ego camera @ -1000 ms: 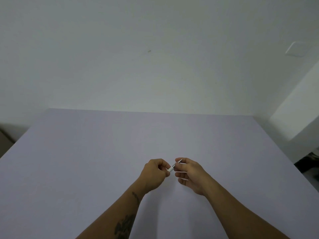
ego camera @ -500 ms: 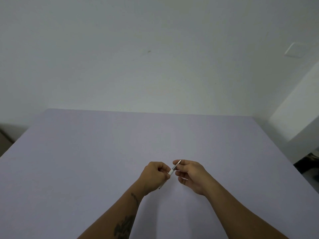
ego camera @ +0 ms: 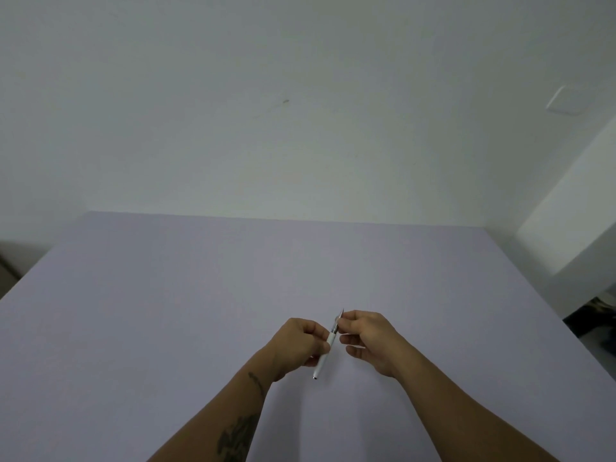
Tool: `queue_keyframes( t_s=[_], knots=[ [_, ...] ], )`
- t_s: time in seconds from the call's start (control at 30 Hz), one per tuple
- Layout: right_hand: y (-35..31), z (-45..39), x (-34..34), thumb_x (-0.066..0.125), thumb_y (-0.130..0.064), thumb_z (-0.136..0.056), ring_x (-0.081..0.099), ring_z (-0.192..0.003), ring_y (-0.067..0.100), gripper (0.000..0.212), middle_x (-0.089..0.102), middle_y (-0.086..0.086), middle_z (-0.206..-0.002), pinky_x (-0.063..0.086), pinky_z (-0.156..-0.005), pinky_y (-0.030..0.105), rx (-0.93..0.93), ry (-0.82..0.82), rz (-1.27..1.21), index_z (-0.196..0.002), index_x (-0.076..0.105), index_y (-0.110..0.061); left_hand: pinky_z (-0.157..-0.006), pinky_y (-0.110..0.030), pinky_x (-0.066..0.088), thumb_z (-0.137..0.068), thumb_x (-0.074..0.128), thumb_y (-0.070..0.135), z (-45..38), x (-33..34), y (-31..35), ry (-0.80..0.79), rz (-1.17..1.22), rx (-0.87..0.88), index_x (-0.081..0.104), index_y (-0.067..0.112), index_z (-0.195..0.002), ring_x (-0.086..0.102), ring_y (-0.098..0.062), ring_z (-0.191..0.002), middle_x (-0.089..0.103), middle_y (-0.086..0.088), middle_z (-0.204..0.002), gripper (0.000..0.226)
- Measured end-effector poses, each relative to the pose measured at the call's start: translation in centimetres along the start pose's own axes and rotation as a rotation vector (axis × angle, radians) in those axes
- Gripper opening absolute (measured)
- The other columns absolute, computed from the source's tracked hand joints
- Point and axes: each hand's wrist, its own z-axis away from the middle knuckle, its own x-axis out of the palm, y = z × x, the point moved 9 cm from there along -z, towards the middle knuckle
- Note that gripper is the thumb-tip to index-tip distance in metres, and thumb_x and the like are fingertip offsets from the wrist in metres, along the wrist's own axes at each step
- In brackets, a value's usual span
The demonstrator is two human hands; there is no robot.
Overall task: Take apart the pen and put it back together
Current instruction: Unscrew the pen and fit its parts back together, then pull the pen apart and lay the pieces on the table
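Both hands are up over the pale lilac surface (ego camera: 166,311), held close together with the pen (ego camera: 325,353) between them, clear of the top, not resting on it. Left hand (ego camera: 296,345) is curled into a loose fist around the white barrel; the barrel's lower end pokes out below the fist, pointing back toward the person, with a small dark opening at its end. Right hand (ego camera: 370,338) pinches the upper, darker metallic end with thumb and forefinger, other fingers loosely curled under. That upper end tapers to a thin tip angled up and away. Pen looks like one line, tilted, parts touching or seated; can't tell if the tip section is fully screwed on or partly loose, too small. No loose parts lying anywhere on the surface, nothing else on it. Judging from that: either disassembly is just starting at the tip joint, or reassembly is at its last twist. Can't say which from this view alone. Either way the work is at the joint between the two grips; a twist or pull there looks like the step in hand.
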Motion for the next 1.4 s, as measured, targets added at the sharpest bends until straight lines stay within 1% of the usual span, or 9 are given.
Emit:
queue_keyframes(
  t_s=[0.23,0.37,0.5,0.67,0.87,1.07,1.2,1.3,1.4],
  knots=[
    [-0.4,0.0,-0.2,0.063,-0.017,-0.095,0.062,-0.086,0.02,0.016,0.069,0.007,-0.095,0.053,-0.074,0.032,-0.005,0.004,0.019,-0.102,0.075,-0.008,-0.079,-0.034,0.06,-0.084,0.065,0.0,-0.3,-0.1,0.2,0.014,-0.003,0.008,0.073,0.012,-0.082,0.064,-0.021,-0.077,0.067,-0.005,-0.078,0.015],
    [-0.2,0.0,0.0,0.062,-0.017,-0.095,0.063,-0.087,0.021,0.017,0.07,0.007,-0.097,0.052,-0.074,0.033,0.005,-0.013,-0.006,-0.102,0.075,-0.01,-0.076,-0.031,0.059,-0.084,0.065,0.0,-0.3,-0.2,0.2,0.024,-0.003,0.004,0.073,0.012,-0.081,0.063,-0.02,-0.076,0.066,-0.006,-0.077,0.015],
    [-0.1,0.0,0.5,0.063,-0.022,-0.096,0.062,-0.085,0.02,0.014,0.068,0.006,-0.093,0.051,-0.075,0.032,-0.003,-0.025,0.037,-0.094,0.07,-0.01,-0.073,-0.03,0.057,-0.084,0.065,0.001,-0.4,-0.4,0.1,0.041,-0.024,0.002,0.072,0.014,-0.08,0.062,-0.02,-0.076,0.066,-0.005,-0.078,0.015],
    [0.1,-0.2,0.5,0.057,-0.014,-0.099,0.063,-0.088,0.021,0.018,0.068,0.008,-0.098,0.052,-0.074,0.033,0.01,-0.001,-0.032,-0.101,0.074,-0.01,-0.069,-0.027,0.055,-0.084,0.064,0.002,-0.4,-0.5,0.0,0.039,-0.032,0.0,0.072,0.013,-0.082,0.06,-0.018,-0.074,0.065,-0.004,-0.078,0.014],
    [0.2,-0.4,0.0,0.056,-0.011,-0.099,0.063,-0.087,0.021,0.021,0.069,0.009,-0.099,0.053,-0.076,0.033,0.03,0.006,-0.075,-0.102,0.077,-0.012,-0.078,-0.032,0.056,-0.084,0.062,0.003,-0.5,-0.8,-0.5,0.032,-0.059,-0.021,0.073,0.015,-0.081,0.059,-0.019,-0.077,0.065,-0.004,-0.08,0.016],
    [-0.1,-0.9,-1.6,0.057,-0.014,-0.099,0.064,-0.089,0.023,0.019,0.071,0.009,-0.101,0.053,-0.073,0.033,0.039,0.081,-0.134,-0.105,0.074,-0.011,-0.089,-0.042,0.055,-0.081,0.066,0.009,-1.2,-1.0,-1.3,0.081,-0.086,-0.023,0.073,0.021,-0.076,0.06,-0.023,-0.089,0.068,-0.005,-0.09,0.015],
    [-0.2,-1.8,-3.6,0.058,-0.013,-0.098,0.063,-0.081,0.02,0.017,0.071,0.007,-0.093,0.052,-0.069,0.031,0.034,0.162,-0.217,-0.105,0.073,-0.009,-0.08,-0.037,0.052,-0.081,0.066,0.008,-1.6,-0.3,-1.9,0.081,-0.092,-0.033,0.07,0.023,-0.075,0.059,-0.023,-0.089,0.066,-0.004,-0.09,0.017],
    [0.2,-2.7,-6.5,0.063,-0.011,-0.094,0.06,-0.065,0.016,0.011,0.068,0.007,-0.077,0.052,-0.063,0.029,0.0,0.318,-0.222,-0.09,0.073,-0.007,-0.072,-0.032,0.049,-0.08,0.066,0.008,-2.1,-0.1,-2.3,0.115,-0.092,-0.051,0.07,0.023,-0.073,0.059,-0.021,-0.083,0.066,-0.003,-0.086,0.017],
    [1.5,-3.8,-8.4,0.066,-0.012,-0.088,0.054,-0.054,0.019,0.024,0.064,0.007,-0.059,0.047,-0.058,0.032,-0.024,0.365,0.047,-0.066,0.073,-0.007,-0.066,-0.027,0.048,-0.082,0.067,0.01,-2.7,0.0,-2.5,0.139,-0.122,-0.058,0.068,0.021,-0.076,0.058,-0.018,-0.077,0.065,-0.002,-0.082,0.013]
  ],
)
